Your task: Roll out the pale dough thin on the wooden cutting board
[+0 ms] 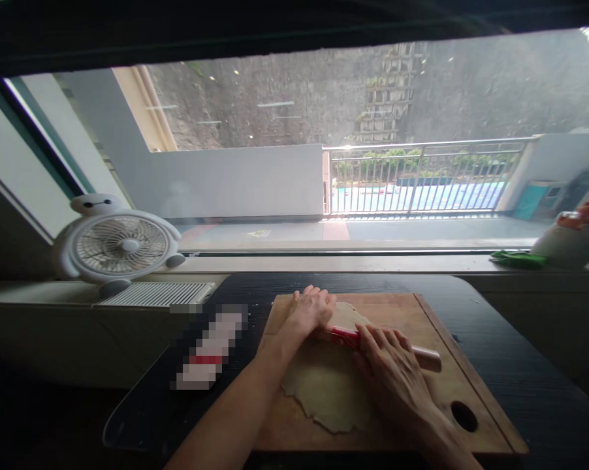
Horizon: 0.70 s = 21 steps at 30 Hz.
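A wide, thin sheet of dough with a ragged edge lies on a wooden cutting board. Across its upper part rests a rolling pin with a red label near its middle. My left hand is closed over the pin's left end, hiding that end. Farther right, my right hand lies over the pin with its fingers bent across it, and the pin's bare right end sticks out beyond. Some dough shows above the pin, between the hands.
The board sits on a dark table with rounded corners. A blurred-out pale item lies left of the board. On the left ledge stands a white fan; a green cloth and a pale container are on the sill at right.
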{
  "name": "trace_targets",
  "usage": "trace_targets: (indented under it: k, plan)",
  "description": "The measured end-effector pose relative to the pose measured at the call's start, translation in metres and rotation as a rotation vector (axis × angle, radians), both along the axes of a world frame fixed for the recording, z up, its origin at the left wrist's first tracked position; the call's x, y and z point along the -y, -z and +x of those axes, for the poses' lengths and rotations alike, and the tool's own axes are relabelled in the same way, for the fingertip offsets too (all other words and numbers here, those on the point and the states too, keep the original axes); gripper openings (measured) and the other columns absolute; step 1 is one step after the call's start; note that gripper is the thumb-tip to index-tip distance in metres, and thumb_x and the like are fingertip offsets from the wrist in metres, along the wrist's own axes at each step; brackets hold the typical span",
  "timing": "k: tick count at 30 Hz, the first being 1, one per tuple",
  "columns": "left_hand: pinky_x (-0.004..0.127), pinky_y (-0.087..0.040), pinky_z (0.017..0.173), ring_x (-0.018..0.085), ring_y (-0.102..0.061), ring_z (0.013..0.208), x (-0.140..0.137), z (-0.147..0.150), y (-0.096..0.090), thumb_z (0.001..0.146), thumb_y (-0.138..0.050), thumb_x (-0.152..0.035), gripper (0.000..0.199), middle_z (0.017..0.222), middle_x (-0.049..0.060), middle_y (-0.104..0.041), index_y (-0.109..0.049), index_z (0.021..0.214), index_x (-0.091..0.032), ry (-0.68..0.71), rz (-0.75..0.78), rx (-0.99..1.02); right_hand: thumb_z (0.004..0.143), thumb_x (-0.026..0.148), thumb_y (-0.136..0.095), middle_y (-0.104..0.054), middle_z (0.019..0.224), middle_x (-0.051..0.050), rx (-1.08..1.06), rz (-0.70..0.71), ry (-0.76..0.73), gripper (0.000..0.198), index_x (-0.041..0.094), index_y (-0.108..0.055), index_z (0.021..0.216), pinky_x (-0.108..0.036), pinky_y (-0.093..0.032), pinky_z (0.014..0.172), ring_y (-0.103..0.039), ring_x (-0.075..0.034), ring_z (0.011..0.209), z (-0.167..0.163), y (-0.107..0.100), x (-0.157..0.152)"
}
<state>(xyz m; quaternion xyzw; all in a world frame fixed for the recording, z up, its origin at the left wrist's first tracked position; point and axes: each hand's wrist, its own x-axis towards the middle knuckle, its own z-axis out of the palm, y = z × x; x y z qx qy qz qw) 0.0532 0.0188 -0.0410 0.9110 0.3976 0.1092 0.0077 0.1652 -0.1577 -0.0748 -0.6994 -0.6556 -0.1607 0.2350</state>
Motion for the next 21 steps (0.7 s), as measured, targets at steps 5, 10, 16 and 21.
trace_targets:
  k: [5, 10, 16, 21]
  plan:
    - [0.044, -0.036, 0.097, 0.024, -0.052, 0.108, 0.019, -0.009, 0.001, 0.092, -0.027, -0.032, 0.038, 0.105, 0.008, -0.064, -0.063, 0.097, -0.019, -0.033, 0.057, 0.074, 0.087, 0.027, -0.046, -0.054, 0.121, -0.003, -0.018, -0.002, -0.007, 0.042, 0.023, -0.044, 0.129, -0.04, -0.031, 0.099, -0.046, -0.022, 0.108, -0.001, -0.001, 0.004]
    - [0.043, -0.022, 0.11, 0.022, -0.036, 0.128, 0.082, -0.057, 0.018, 0.091, -0.029, -0.033, 0.042, 0.133, 0.005, -0.049, -0.05, 0.125, -0.02, 0.029, 0.154, 0.159, 0.088, 0.027, -0.045, -0.053, 0.122, -0.002, -0.051, 0.043, -0.047, 0.041, 0.025, -0.044, 0.129, -0.04, -0.027, 0.102, -0.044, -0.021, 0.112, -0.011, 0.005, 0.017]
    - [0.043, -0.025, 0.108, 0.021, -0.038, 0.127, 0.098, -0.064, 0.013, 0.092, -0.029, -0.035, 0.043, 0.133, 0.004, -0.05, -0.048, 0.127, -0.022, 0.071, 0.088, 0.111, 0.087, 0.023, -0.045, -0.054, 0.119, -0.002, -0.081, -0.01, -0.119, 0.043, 0.026, -0.042, 0.129, -0.039, -0.03, 0.099, -0.046, -0.021, 0.108, -0.006, 0.002, 0.027]
    - [0.037, -0.033, 0.101, 0.019, -0.051, 0.111, 0.049, -0.006, -0.002, 0.092, -0.027, -0.039, 0.04, 0.114, 0.001, -0.062, -0.064, 0.1, -0.026, 0.122, 0.032, 0.081, 0.088, 0.021, -0.042, -0.058, 0.109, -0.001, -0.08, -0.056, -0.059, 0.038, 0.024, -0.044, 0.125, -0.037, -0.035, 0.089, -0.052, -0.02, 0.096, 0.016, 0.0, 0.027]
